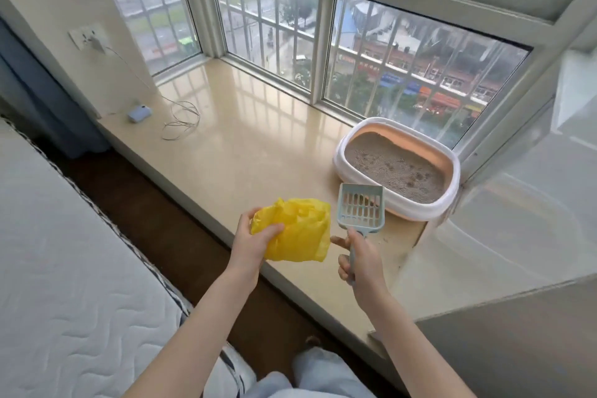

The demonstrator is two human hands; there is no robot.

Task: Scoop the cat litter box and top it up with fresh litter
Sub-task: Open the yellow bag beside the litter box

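Observation:
A white and peach litter box [450, 203] sits on the beige window ledge [252, 145] at the right, against the window. Grey litter [392, 168] with darker clumps fills it. My right hand [361, 260] grips the handle of a pale blue slotted scoop [360, 212], held upright just in front of the box's near rim; no litter shows in the scoop. My left hand [252, 244] pinches a crumpled yellow plastic bag [297, 233] above the ledge's front edge, just left of the scoop.
A small blue device [139, 114] and a coiled white cable [181, 121] lie at the ledge's far left, under a wall socket [89, 37]. A quilted mattress [64, 268] fills the left. A translucent plastic sheet [504, 213] stands right of the box.

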